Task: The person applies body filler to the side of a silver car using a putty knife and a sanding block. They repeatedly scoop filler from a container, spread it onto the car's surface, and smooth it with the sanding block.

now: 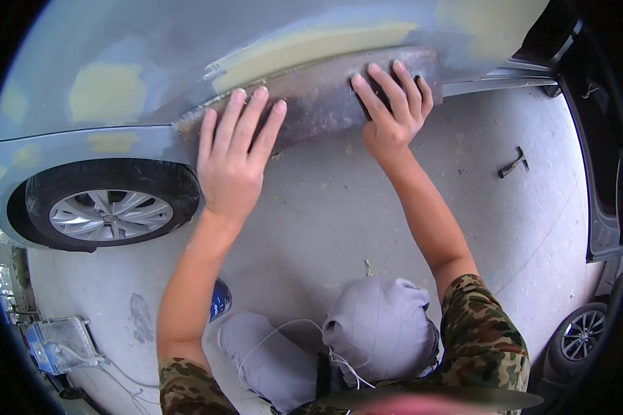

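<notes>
A long, dark brown putty spreader (315,104) lies against the lower side of a grey car body (180,41). My left hand (235,155) holds it near its left end, fingers spread along its face. Toward the other end my right hand (394,117) grips it, fingertips pressing near the upper edge. Both thumbs are hidden. Along that upper edge runs a curved band of pale yellow putty (311,50), with a ragged left end. More yellow patches (107,93) mark the panel to the left.
The car's wheel (111,207) sits left of my left forearm. A hammer (512,164) lies on the grey floor at the right, before an open car door (602,138). A blue can (220,299) stands by my knee. A loose wheel (583,335) is lower right.
</notes>
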The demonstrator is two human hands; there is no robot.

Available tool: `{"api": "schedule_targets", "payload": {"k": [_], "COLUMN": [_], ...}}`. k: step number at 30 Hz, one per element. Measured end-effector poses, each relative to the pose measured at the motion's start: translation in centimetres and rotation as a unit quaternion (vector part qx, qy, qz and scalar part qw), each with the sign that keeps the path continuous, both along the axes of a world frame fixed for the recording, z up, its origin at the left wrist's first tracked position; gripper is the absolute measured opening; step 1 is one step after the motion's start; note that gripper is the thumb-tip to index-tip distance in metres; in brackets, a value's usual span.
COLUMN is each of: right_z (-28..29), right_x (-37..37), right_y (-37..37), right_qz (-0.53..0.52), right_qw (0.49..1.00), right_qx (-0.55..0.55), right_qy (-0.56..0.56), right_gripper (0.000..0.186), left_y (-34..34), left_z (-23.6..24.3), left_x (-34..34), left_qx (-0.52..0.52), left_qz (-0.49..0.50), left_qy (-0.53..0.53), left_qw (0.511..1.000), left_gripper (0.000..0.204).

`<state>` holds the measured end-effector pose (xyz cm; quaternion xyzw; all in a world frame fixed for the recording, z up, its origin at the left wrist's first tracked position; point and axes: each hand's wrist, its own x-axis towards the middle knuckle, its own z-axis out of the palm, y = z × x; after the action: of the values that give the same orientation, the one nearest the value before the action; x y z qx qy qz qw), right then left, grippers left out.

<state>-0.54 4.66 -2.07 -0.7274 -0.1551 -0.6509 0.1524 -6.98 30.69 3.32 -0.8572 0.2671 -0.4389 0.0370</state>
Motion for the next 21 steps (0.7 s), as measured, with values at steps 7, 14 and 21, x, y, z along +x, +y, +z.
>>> {"api": "schedule_targets", "payload": {"k": [7, 14, 21], "right_z": [0.4, -3.3, -1.3], "right_x": [3.1, 3.5, -0.5], "right_y": [1.5, 0.7, 0.4], "right_qz": [-0.002, -0.008, -0.013], "right_qw": [1.0, 1.0, 1.0], "right_qx": [0.008, -0.01, -0.006], "right_qy": [-0.018, -0.004, 0.026], "right_gripper": [0.043, 0.042, 0.043], "left_y": [1.1, 1.3, 1.1], "left_z": [-0.2, -4.0, -1.5], "left_x": [2.8, 3.7, 0.0], "left_qx": [0.007, 0.016, 0.027], "left_qz": [0.027, 0.015, 0.007], "left_qy": [-0.033, -0.039, 0.006], "left_qw": [0.999, 0.999, 1.0], "left_gripper": [0.06, 0.06, 0.047]}}
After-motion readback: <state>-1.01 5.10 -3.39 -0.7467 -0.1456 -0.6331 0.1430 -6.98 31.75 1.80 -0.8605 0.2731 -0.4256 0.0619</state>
